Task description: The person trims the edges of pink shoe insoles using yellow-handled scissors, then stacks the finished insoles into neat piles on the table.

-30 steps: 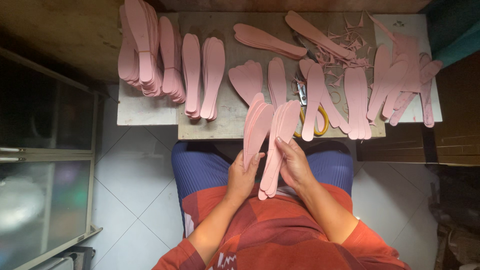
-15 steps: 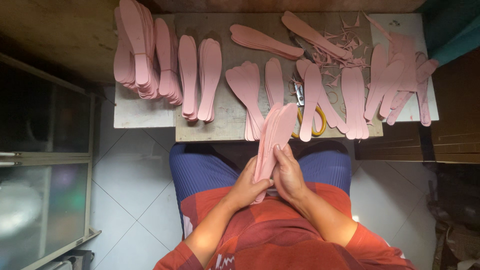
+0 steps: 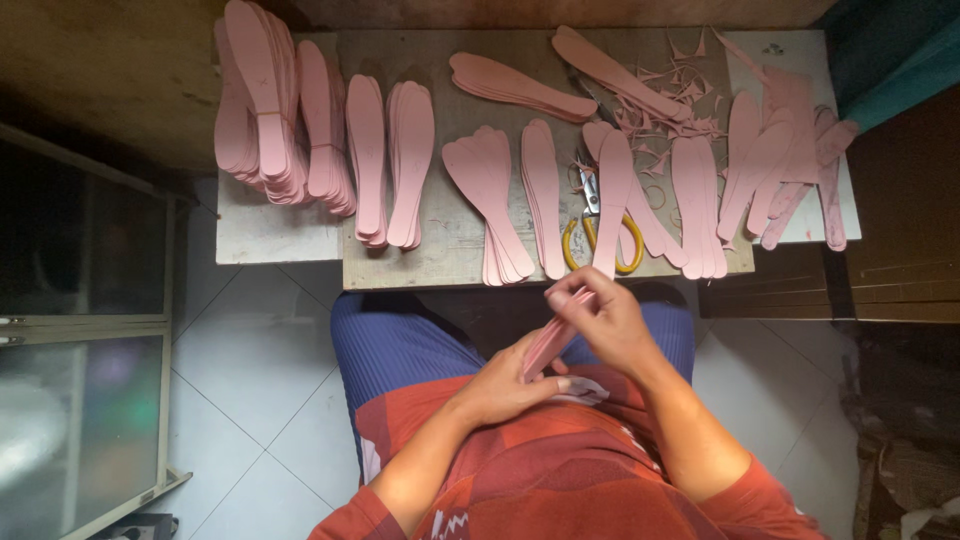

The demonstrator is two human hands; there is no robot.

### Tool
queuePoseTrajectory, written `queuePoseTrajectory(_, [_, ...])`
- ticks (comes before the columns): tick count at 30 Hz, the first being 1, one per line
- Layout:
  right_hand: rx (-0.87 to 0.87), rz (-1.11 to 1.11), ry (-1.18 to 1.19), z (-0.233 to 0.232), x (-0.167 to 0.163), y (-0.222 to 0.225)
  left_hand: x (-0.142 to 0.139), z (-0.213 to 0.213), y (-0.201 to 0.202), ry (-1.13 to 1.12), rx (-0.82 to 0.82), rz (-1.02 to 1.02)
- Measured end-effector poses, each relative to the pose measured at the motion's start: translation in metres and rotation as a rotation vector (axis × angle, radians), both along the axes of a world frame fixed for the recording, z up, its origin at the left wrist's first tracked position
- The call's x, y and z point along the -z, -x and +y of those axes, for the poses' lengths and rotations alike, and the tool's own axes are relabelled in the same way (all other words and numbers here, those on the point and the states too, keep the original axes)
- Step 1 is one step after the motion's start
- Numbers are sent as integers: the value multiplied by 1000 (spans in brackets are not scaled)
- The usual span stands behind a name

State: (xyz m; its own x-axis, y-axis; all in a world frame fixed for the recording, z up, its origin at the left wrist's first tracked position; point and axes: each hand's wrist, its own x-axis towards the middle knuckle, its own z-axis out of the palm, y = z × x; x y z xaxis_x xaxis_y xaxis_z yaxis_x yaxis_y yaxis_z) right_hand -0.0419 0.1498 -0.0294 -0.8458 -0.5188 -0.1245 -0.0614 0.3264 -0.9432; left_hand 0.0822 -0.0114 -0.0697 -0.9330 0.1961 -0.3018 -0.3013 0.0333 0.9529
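Both hands pinch one thin bundle of pink insoles (image 3: 553, 338) above the lap: the left hand (image 3: 505, 385) grips its lower end, the right hand (image 3: 610, 322) clamps its top. Just beyond, the table (image 3: 270, 235) already carries many sorted insole stacks (image 3: 265, 105), yellow-handled scissors (image 3: 600, 235) and trimmings (image 3: 670, 95). Loose insoles (image 3: 780, 160) at the right seem left to gather.

Wooden worktable (image 3: 455, 262): stacks of pink insole cutouts (image 3: 270, 100) in rows, yellow-handled scissors (image 3: 598, 225) among them, pink offcut scraps (image 3: 675, 85) toward far right.
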Motion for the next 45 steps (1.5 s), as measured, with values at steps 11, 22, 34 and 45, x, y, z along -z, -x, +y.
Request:
queuePoseTrajectory(11, [-6, 456, 130, -45, 9, -17, 0, -2, -4, 183, -373, 35])
queuePoseTrajectory(22, [242, -171, 442, -37, 57, 25, 36, -9, -23, 274, -489, 123])
queuePoseTrajectory(34, [-211, 784, -894, -133, 33, 6, 58, -40, -27, 98, -907, -46])
queuePoseTrajectory(45, [-379, 1213, -666, -114, 86, -6, 75, -47, -21, 224, -989, -4])
